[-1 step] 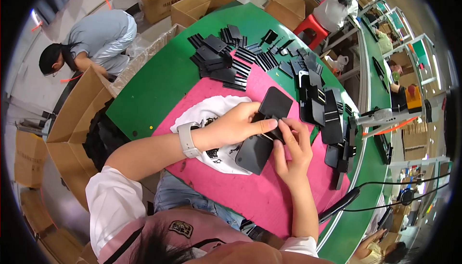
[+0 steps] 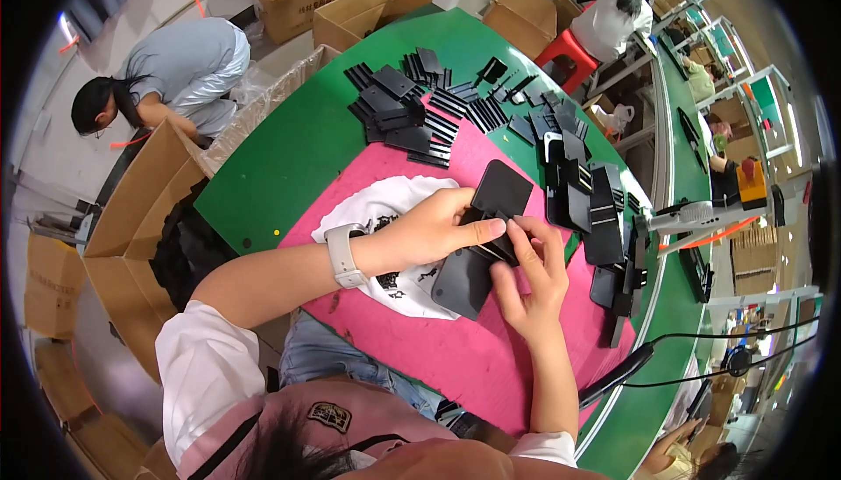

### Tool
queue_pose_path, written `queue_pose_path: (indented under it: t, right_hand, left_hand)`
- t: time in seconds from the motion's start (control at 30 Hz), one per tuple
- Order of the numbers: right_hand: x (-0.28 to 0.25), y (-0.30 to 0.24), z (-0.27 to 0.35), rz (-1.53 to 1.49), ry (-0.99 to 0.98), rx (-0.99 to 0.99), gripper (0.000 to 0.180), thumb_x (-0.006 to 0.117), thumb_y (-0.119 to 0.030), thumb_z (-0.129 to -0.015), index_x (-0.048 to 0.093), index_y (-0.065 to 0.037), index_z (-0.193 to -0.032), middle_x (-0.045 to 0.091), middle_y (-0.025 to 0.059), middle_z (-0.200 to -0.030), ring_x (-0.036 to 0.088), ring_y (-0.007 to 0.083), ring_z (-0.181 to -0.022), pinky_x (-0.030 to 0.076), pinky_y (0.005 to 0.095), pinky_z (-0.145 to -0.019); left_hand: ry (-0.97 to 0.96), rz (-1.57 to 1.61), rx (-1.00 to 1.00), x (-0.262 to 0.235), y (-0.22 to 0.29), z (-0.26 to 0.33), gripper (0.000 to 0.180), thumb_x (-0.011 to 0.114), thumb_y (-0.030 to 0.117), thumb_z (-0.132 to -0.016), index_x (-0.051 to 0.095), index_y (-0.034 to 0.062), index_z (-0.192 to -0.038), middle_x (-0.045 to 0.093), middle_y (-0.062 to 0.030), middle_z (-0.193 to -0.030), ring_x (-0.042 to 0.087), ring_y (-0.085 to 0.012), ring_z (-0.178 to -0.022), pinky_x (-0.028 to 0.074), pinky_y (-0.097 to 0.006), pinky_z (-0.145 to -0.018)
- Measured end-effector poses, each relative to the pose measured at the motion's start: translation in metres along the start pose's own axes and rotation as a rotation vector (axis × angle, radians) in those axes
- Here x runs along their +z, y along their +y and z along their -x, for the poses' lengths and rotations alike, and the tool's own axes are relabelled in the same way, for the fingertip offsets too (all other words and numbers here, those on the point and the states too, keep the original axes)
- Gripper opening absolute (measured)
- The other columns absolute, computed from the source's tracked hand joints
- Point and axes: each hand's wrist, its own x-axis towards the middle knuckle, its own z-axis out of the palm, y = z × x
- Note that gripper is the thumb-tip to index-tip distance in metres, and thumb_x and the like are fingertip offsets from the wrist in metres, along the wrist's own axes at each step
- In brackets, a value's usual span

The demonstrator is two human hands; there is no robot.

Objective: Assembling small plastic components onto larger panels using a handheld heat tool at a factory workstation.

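A black part with two flat, round-cornered plates (image 2: 503,187) is between my hands above the pink mat (image 2: 420,340). My left hand (image 2: 435,225) is closed around its middle, with the thumb across the front. The fingers of my right hand (image 2: 536,271) are closed on the same middle section, from the other side. My fingers hide the join between the plates. Under my left wrist and the part lies a white cloth (image 2: 363,204) with black print, spread on the mat.
Black flat pieces (image 2: 392,112) lie in a loose pile at the far side of the green table (image 2: 263,165). More black plates (image 2: 604,226) are stacked along the right. An open carton (image 2: 131,261) stands at left, near a bending person (image 2: 188,68). A black cable (image 2: 622,375) runs at right.
My right thumb has shifted slightly down and left by the part. Otherwise the hands and the part stay almost in the same place.
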Motion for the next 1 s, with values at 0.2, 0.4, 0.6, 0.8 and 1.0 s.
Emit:
queue_pose_path:
  t: [0.2,0.4,0.6,0.8,1.0]
  right_hand:
    - [0.000,0.007,0.006,0.063,0.035,-0.067,0.031,0.068,-0.005,-0.072,0.066,0.001,-0.102,0.059,0.0171,-0.108,0.055,0.0274,-0.085,0.046,0.0331,-0.069]
    - [-0.007,0.002,0.000,0.016,0.106,-0.115,0.026,0.071,-0.006,-0.068,0.068,-0.001,-0.093,0.063,0.0144,-0.104,0.053,0.0252,-0.081,0.045,0.0324,-0.071]
    - [-0.005,0.000,-0.002,-0.024,0.041,-0.011,0.034,0.077,-0.009,-0.061,0.070,-0.007,-0.094,0.062,0.0105,-0.109,0.054,0.0260,-0.088,0.047,0.0314,-0.069]
    - [-0.018,-0.012,0.008,0.043,0.025,-0.064,0.035,0.079,-0.008,-0.059,0.069,-0.002,-0.092,0.064,0.0124,-0.105,0.057,0.0280,-0.086,0.048,0.0354,-0.070]
    - [-0.057,-0.032,0.059,0.020,-0.012,0.118,0.030,0.080,-0.010,-0.057,0.068,0.000,-0.083,0.066,0.0142,-0.100,0.057,0.0287,-0.083,0.048,0.0349,-0.069]
  left_hand:
    - [0.030,0.038,-0.020,0.003,-0.001,0.001,0.034,0.059,0.030,-0.092,0.055,0.0000,-0.108,0.060,-0.0011,-0.092,0.056,-0.0061,-0.081,0.047,-0.023,-0.067]
    - [0.002,0.154,0.007,0.008,-0.006,-0.002,0.035,0.060,0.030,-0.092,0.054,0.0002,-0.109,0.061,-0.0016,-0.094,0.057,-0.0067,-0.084,0.048,-0.023,-0.069]
    - [-0.047,0.067,-0.023,0.005,0.002,0.000,0.035,0.060,0.024,-0.091,0.052,-0.0013,-0.115,0.059,-0.0043,-0.101,0.056,-0.0091,-0.091,0.047,-0.024,-0.078]
    - [-0.131,-0.104,-0.171,-0.002,0.022,0.004,0.037,0.051,0.031,-0.095,0.054,0.0017,-0.117,0.058,-0.0016,-0.097,0.056,-0.0072,-0.085,0.047,-0.022,-0.068]
    - [0.133,-1.079,0.261,-0.019,0.060,0.024,0.007,0.059,0.005,-0.083,0.064,0.0004,-0.087,0.059,-0.0068,-0.080,0.056,-0.0148,-0.074,0.045,-0.028,-0.061]
